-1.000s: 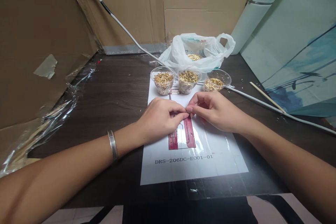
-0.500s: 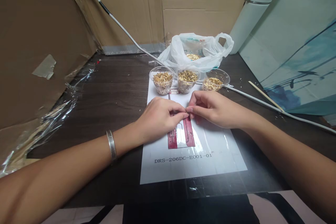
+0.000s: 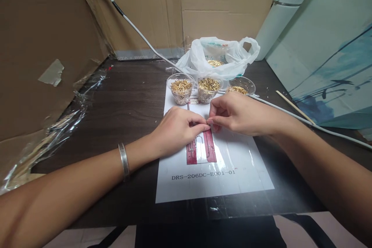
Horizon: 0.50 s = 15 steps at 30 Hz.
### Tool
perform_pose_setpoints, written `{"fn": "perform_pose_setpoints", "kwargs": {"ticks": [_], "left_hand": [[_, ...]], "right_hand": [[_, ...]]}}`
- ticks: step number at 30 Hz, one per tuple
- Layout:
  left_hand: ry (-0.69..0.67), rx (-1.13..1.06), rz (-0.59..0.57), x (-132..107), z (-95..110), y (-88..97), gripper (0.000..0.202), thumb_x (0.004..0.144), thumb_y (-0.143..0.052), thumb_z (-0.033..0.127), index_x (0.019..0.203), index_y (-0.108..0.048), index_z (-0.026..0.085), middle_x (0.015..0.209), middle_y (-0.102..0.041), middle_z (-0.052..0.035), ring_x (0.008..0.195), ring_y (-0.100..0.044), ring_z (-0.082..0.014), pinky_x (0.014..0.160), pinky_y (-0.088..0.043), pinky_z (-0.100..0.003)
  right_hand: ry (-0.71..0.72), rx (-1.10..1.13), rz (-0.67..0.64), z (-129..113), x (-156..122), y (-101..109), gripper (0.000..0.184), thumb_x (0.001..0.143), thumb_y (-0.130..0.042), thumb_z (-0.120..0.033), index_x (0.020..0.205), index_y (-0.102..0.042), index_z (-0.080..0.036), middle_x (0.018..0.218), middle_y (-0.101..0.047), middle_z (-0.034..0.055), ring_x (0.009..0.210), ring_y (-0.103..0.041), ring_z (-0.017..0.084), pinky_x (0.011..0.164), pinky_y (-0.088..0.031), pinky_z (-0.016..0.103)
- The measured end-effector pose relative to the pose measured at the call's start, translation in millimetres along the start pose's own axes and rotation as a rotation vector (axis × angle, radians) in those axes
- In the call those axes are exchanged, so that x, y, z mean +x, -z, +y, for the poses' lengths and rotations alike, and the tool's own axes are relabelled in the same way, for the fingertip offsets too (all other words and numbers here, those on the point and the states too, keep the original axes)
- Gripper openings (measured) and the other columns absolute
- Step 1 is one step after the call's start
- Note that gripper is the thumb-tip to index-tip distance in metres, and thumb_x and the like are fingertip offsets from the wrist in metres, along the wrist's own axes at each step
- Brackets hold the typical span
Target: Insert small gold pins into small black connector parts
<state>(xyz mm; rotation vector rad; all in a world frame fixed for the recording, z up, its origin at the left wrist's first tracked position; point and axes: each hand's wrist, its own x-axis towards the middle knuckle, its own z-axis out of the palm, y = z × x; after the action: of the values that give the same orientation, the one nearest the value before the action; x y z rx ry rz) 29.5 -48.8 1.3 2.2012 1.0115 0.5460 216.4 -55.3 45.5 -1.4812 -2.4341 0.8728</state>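
Observation:
Thumb and forefinger of my left hand (image 3: 184, 130) are pinched together over the printed sheet (image 3: 186, 192). My right hand (image 3: 236, 114) pinches right beside them, the fingertips of both hands meeting. Whatever they hold is too small to make out. Below the fingers, a red-and-white printed picture (image 3: 210, 147) shows on the sheet, its upper part partly covered by my left hand. Just beyond my hands stand a left clear cup (image 3: 181, 89), a middle clear cup (image 3: 208, 89) and a right clear cup (image 3: 247, 84), all holding small gold-coloured metal pins. My right hand hides part of the right cup.
Behind the cups sits a white plastic bag (image 3: 197, 62) with more gold pins inside. A grey cable (image 3: 142, 40) crosses the dark table (image 3: 122, 97) behind the cups. A thin wooden stick (image 3: 295, 107) lies at the right. Cardboard walls (image 3: 145, 15) enclose the back and left.
My right hand has lifted slightly at the knuckles and wrist, now covering more of the right cup. My left hand keeps its pinch almost unmoved.

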Motion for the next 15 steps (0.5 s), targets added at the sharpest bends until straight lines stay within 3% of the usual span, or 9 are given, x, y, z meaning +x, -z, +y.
{"fn": "perform_pose_setpoints", "kwargs": {"ticks": [5,15], "left_hand": [[0.018,0.004,-0.005,0.3,1.3,0.9,0.017,0.084,-0.063,0.023,0.084,-0.079,0.019,0.065,-0.073,0.0000,0.055,-0.055,-0.0108,0.054,-0.035,-0.024],[0.040,0.006,-0.010,0.0,2.4,1.0,0.018,0.083,-0.062,0.022,0.082,-0.080,0.019,0.066,-0.073,-0.0002,0.055,-0.057,-0.0113,0.053,-0.035,-0.024]], "right_hand": [[0.056,-0.109,0.047,-1.9,-2.4,-1.2,0.010,0.077,-0.058,-0.012,0.067,-0.061,-0.014,0.063,-0.064,0.0016,0.053,-0.051,0.010,0.051,-0.033,0.024],[0.079,-0.118,0.052,0.1,-3.1,-4.2,0.011,0.079,-0.058,-0.015,0.069,-0.062,-0.014,0.062,-0.063,0.0008,0.052,-0.050,0.009,0.050,-0.032,0.024]]}}
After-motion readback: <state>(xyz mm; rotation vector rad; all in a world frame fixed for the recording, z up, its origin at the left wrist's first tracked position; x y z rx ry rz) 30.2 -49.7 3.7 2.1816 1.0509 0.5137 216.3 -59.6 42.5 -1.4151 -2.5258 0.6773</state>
